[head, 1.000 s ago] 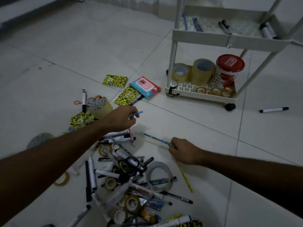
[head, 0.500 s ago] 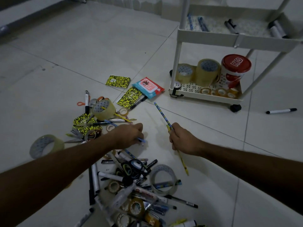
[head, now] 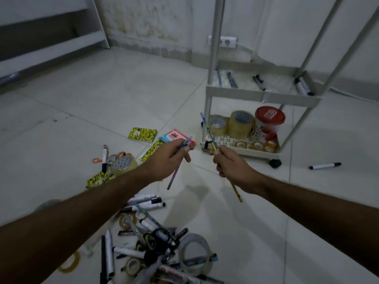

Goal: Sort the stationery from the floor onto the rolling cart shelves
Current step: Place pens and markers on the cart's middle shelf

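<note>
1. Centrally, both hands are raised above the floor (head: 102,89), each pinching a slim pencil.
2. Left of centre, the left hand (head: 167,158) has its fingers curled round a pink and blue pencil (head: 174,175), whose lower end slants down toward the bottom of the frame.
3. Right of centre, the right hand (head: 229,165) grips a blue and yellow patterned pencil (head: 207,128); its upper end points up-left across the cart's lower shelf, its lower end sticks out below the wrist.
4. At the upper right stands the white rolling cart (head: 262,97). Its middle shelf holds several pens and markers (head: 258,82).
5. On its bottom shelf are large clear tape rolls (head: 241,124), a red-lidded tub (head: 269,121) and small tape rolls along the front edge.
6. Along the bottom centre lies the stationery pile (head: 155,242): markers, scissors and tape rings, tangled together.
7. Left of centre lie yellow-patterned notebooks (head: 142,134), a tape roll and orange-handled scissors (head: 96,160).
8. At the right edge, a lone marker (head: 325,166) lies on the floor, apart from the cart.
</note>
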A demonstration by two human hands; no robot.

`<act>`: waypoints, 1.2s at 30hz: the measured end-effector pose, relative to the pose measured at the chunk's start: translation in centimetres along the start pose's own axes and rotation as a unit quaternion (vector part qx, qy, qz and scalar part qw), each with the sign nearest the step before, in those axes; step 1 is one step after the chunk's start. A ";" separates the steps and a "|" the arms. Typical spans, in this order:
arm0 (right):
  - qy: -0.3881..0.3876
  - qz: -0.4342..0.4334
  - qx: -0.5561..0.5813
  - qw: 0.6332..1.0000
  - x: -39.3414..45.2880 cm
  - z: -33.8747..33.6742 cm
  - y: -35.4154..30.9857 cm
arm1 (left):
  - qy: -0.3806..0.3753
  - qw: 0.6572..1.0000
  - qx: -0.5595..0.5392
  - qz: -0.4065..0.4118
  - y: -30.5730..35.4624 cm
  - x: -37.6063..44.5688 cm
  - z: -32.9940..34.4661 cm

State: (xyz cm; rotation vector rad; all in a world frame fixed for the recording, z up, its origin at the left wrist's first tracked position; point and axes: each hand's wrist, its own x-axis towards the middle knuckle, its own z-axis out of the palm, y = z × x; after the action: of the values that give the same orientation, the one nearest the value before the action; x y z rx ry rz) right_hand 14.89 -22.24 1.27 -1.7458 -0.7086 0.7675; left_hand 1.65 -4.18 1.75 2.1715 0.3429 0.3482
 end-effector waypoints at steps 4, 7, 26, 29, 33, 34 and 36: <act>0.021 -0.034 0.011 0.999 0.5 -2.0 -3.0 | 0.039 0.995 -0.088 -0.008 4.1 2.5 -0.6; 0.050 -0.052 0.043 0.996 1.1 -4.0 -6.0 | 0.052 0.985 -0.166 -0.011 7.9 4.9 -1.5; 0.180 0.025 0.274 0.944 6.9 -14.9 -13.4 | 0.114 0.948 -0.265 -0.136 21.8 24.7 0.0; 0.177 0.032 0.288 0.941 7.7 -15.4 -12.8 | 0.132 0.953 -0.225 -0.153 20.7 28.0 0.1; 0.164 0.033 0.300 0.939 8.4 -16.0 -11.2 | 0.152 0.960 -0.154 -0.177 17.9 30.9 0.9; 0.163 0.033 0.299 0.940 8.6 -16.1 -10.8 | 0.145 0.966 -0.117 -0.181 17.2 31.2 1.2; 0.159 0.033 0.292 0.943 8.7 -16.2 -10.3 | 0.105 0.976 0.021 -0.191 15.8 31.1 1.6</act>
State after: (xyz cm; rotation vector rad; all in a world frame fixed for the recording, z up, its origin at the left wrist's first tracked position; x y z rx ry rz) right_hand 31.90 -22.07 13.65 -1.3028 -0.1719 0.6358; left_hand 32.80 -3.04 17.49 2.0549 0.8795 0.3540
